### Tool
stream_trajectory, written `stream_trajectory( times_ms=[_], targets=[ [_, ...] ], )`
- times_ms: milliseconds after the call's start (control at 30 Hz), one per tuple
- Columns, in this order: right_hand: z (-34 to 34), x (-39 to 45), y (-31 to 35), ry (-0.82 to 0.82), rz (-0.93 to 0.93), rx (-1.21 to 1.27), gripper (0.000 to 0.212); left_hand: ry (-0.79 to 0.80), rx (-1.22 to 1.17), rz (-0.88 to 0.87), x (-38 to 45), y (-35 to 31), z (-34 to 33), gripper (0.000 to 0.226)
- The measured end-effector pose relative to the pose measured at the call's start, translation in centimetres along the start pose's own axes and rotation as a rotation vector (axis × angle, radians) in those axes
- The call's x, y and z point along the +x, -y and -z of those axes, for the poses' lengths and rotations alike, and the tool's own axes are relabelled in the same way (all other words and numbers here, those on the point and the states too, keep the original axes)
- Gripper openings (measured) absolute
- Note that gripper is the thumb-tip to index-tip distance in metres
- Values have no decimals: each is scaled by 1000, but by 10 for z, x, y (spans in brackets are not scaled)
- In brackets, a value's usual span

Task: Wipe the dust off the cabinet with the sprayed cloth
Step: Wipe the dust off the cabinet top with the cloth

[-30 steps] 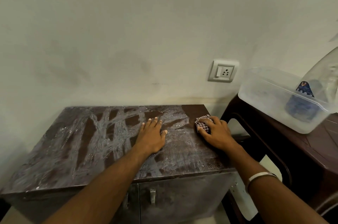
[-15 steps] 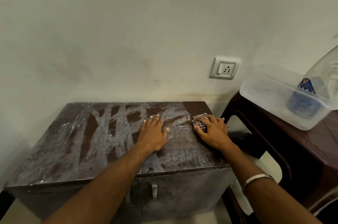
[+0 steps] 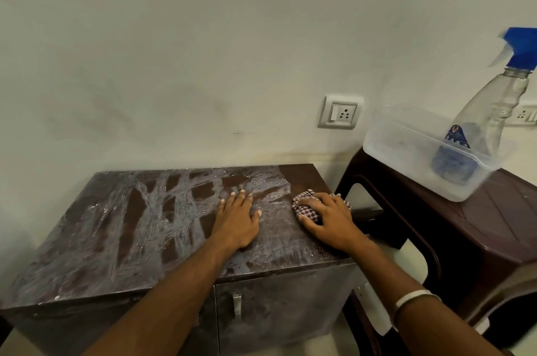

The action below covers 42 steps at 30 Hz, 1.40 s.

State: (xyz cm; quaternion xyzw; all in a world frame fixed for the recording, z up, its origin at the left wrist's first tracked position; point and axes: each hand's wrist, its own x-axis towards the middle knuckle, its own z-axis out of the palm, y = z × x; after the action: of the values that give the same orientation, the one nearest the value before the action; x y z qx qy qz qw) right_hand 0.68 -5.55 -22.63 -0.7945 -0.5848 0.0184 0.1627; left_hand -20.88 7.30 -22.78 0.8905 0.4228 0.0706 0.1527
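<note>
Right hand (image 3: 329,220) presses the checked cloth (image 3: 308,209) flat on the cabinet (image 3: 122,227) top, near its right back corner; the fingers are bent over the cloth and hold it down. Left hand (image 3: 236,219) lies just beside it, fingers straight and close together, palm on the dusty surface. I judge the wiping has only begun: clean dark wood shows just behind the cloth, while white dust streaks cover everything to the left of both hands. Next stroke should probably sweep leftward with steady pressure, and the left hand must move away first.
</note>
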Motion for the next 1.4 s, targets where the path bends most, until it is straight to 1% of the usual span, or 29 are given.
stream_trajectory(
  times_ms=[67, 133, 233, 333, 433, 500, 700, 867, 967, 1067, 1167, 1267, 1400],
  targets=[
    [3, 2, -7, -6, -4, -11, 52, 1, 0, -8, -3, 1, 1, 60],
    [6, 9, -6, 8, -66, -45, 49, 1, -2, -12, -5, 2, 1, 60],
    [6, 19, 8, 53, -150, -67, 50, -14, 2, -17, -6, 3, 0, 60],
    [2, 9, 16, 40, -68, -54, 49, -11, 5, -25, -5, 4, 0, 60],
    [3, -9, 8, 20, 22, -21, 49, -6, 14, -37, -5, 6, 2, 61],
    [6, -13, 2, 18, 13, -21, 49, -2, 8, -44, -7, 7, 2, 61],
    [5, -4, 15, -2, -115, -57, 49, -4, 5, -48, -12, 7, 2, 61],
    [4, -25, 6, -7, 21, -18, 45, -12, 7, -39, -11, 5, 2, 60],
    [10, -27, -6, 2, -29, -33, 45, -9, 5, -39, -8, 7, 2, 60],
    [9, -20, 4, -4, -102, -37, 46, -1, 11, -32, -8, 6, 1, 60],
    [3, -21, 16, -26, -61, -34, 46, -4, 23, -28, -5, 5, 2, 61],
    [6, -36, 7, -1, -8, -16, 46, 2, 18, -24, -7, 5, 1, 61],
    [12, -39, 9, 12, -97, -26, 46, 2, 27, -26, -9, 2, 2, 61]
  ],
)
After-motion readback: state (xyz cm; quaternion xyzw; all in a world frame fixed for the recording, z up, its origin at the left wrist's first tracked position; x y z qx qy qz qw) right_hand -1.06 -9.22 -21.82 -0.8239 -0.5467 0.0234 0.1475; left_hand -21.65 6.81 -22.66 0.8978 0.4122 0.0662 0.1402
